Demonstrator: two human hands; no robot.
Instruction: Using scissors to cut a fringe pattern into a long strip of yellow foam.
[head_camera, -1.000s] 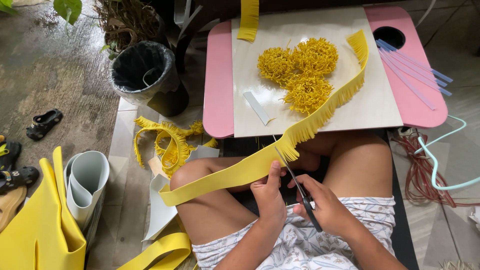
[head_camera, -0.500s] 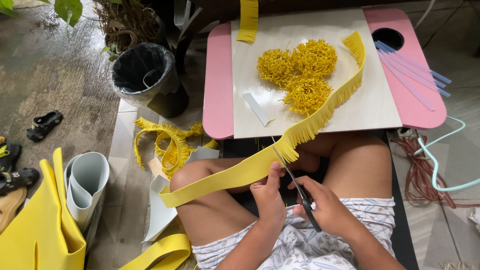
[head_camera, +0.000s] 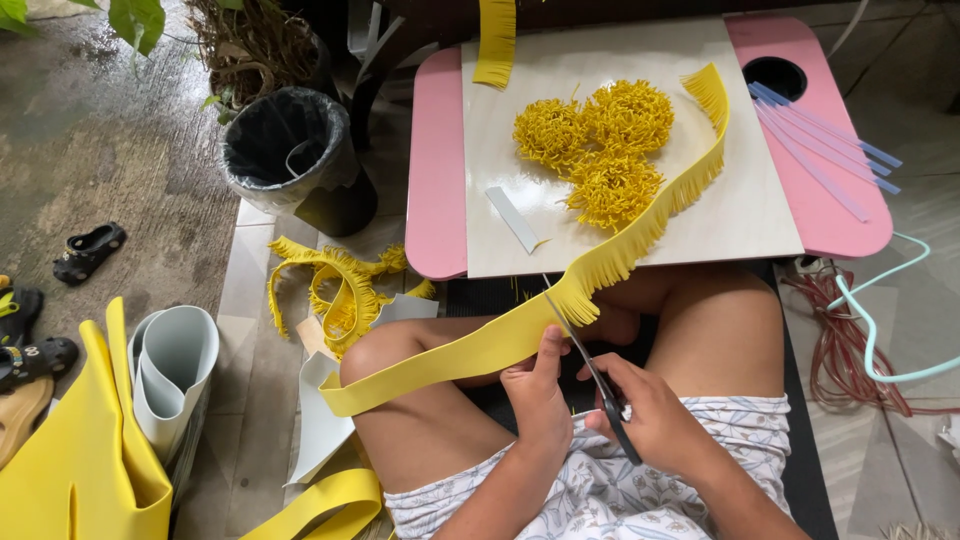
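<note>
The left hand (head_camera: 540, 395) pinches the yellow foam strip (head_camera: 480, 350), lying over the lap from eight to two o'clock, while the right hand (head_camera: 655, 420) grips scissors (head_camera: 590, 370) pointing eleven o'clock.

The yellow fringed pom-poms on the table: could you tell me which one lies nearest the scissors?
The lowest pom-pom, which lies right beside the fringed strip. The other two sit behind it, farther from the scissors.

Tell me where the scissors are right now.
The scissors are low in the head view, right of centre, held in the right hand, blades at the yellow foam strip that the left hand pinches above the lap.
</note>
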